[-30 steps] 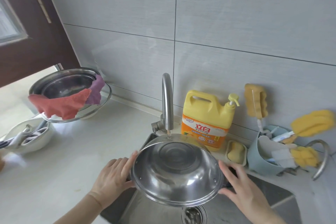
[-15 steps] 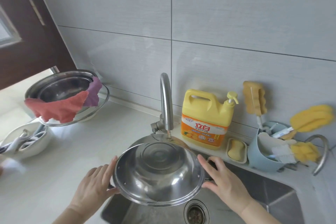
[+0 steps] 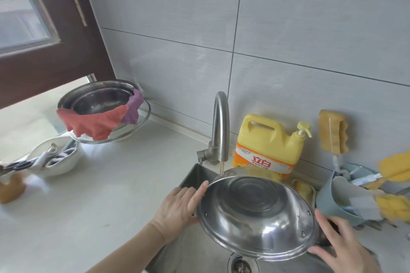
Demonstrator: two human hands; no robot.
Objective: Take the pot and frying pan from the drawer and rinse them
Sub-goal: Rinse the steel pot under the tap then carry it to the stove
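A shiny steel pot (image 3: 257, 215) is tilted over the sink (image 3: 195, 175), its round bottom facing me and its mouth turned toward the wall. My left hand (image 3: 177, 206) grips its left side and my right hand (image 3: 341, 248) holds its right side by a dark handle. The curved steel faucet (image 3: 219, 126) stands just behind the pot, its spout above the pot's upper rim. The pot's inside is hidden. No frying pan is in sight.
A yellow detergent jug (image 3: 268, 142) and a soap dish (image 3: 304, 186) stand behind the sink. Right: blue caddy (image 3: 337, 199) with yellow sponges. Left: steel basins (image 3: 99, 99) draped with red and purple cloths, white bowl (image 3: 55, 157) of utensils. Drain (image 3: 241, 264) below the pot.
The view has swung left, so the pot and both hands now sit further right in frame. The pot stays tilted under the faucet, held by both hands.
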